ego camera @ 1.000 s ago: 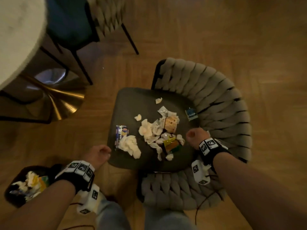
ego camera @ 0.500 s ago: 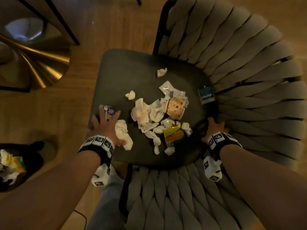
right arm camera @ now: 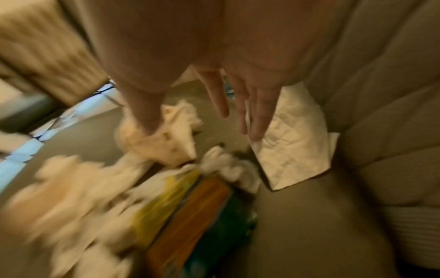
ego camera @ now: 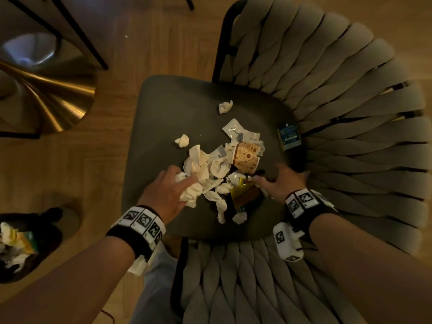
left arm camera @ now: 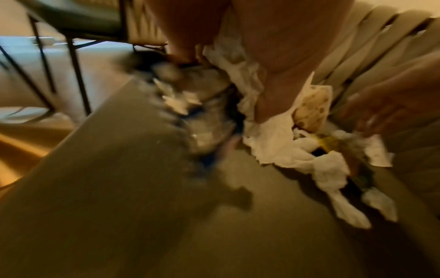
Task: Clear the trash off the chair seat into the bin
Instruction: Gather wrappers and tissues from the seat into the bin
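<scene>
Below, dark chair seat (ego camera: 163, 118) on wood floor (ego camera: 145, 38)

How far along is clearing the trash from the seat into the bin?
Done: the bin already holds some trash. In hand: the left hand grips tissues while the right hand, fingers straight, pushes the pile inward. Left: most trash remains on the seat, including a blue packet.
</scene>
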Demonstrator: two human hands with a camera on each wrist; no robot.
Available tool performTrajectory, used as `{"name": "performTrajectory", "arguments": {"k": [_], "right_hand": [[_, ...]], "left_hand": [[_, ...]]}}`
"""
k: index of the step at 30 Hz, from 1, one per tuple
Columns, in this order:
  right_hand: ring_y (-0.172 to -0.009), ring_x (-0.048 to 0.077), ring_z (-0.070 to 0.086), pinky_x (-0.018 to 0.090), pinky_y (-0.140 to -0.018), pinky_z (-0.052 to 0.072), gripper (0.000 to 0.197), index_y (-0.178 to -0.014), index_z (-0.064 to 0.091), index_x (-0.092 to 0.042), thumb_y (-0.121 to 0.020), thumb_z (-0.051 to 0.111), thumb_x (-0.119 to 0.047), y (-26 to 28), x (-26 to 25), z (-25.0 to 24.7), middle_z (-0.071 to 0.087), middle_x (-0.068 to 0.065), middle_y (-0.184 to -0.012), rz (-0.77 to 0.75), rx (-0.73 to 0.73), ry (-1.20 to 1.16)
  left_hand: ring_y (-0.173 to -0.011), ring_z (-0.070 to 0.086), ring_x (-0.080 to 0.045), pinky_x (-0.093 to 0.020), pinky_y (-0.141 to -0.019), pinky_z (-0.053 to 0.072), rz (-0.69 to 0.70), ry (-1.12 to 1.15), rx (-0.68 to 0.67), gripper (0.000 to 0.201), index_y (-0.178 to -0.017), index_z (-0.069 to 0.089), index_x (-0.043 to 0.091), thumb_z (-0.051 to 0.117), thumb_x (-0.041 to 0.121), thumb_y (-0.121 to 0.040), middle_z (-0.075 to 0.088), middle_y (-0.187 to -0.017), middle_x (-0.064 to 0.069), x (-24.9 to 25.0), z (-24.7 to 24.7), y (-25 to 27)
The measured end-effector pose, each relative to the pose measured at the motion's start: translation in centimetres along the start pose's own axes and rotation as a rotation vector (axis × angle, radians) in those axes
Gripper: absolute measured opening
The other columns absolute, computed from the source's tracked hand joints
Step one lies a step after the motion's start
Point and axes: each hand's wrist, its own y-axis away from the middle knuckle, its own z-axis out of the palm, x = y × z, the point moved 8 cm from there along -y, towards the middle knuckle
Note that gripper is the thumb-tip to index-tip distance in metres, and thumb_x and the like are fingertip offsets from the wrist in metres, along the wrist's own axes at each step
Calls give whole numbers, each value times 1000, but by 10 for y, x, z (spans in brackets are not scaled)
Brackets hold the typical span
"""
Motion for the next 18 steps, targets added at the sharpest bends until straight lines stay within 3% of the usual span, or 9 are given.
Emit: {"name": "performTrajectory", "arguments": {"k": [3,6,9,11,13,16,18], "right_hand": [[-132,32,40,46,-104,41,116,-143,18,-25,-52,79,-65,10,-12,33,36,11,-147,26,-114,-50],[-135,38,29,49,-106,40,122,-140,16,-30,-44,86,-56,6,-19,66,22,15,-148,21,-140,66],[-134,42,24,50,-104,38,109,-137,18,-25,-55,88,-38,-6,-25,76,18,18,-146,55,-106,94],[-129,42,33,47,-102,40,101,-136,23,-22,-59,87,-34,-18,-27,73,27,18,-141,65,-67,76],[-120,39,46,43,-97,45,89,-131,36,-20,-59,87,-34,-26,-31,70,41,17,-132,9,-47,34],[-102,31,62,32,-83,51,49,-106,64,-16,-65,83,-33,-29,-34,67,66,12,-109,-86,-45,-19],[-95,28,66,27,-77,49,31,-96,71,-15,-70,79,-30,-27,-32,65,71,9,-98,-105,-57,-53]], "left_hand": [[-117,37,-22,-35,-89,48,70,-114,-51,83,-137,22,43,73,21,-75,27,-130,-4,24,-1,-22],[-129,28,-30,-45,-97,44,49,-176,-54,91,-137,13,46,75,27,-72,13,-143,-8,31,-1,-50],[-138,8,-39,-59,-99,36,-3,-206,-123,106,-134,-3,56,77,37,-67,-22,-151,-3,30,10,-71],[-138,5,-43,-64,-99,33,-28,-225,-181,114,-132,-10,58,79,42,-64,-32,-149,-2,31,20,-80],[-137,2,-45,-65,-100,32,-59,-238,-218,115,-134,-9,55,80,44,-62,-29,-151,-3,32,27,-87],[-135,5,-44,-63,-100,35,-95,-231,-224,104,-137,5,47,79,43,-64,-10,-153,-6,32,33,-91],[-132,10,-44,-59,-98,40,-104,-197,-197,95,-135,14,44,79,36,-66,2,-150,-7,30,31,-93]]}}
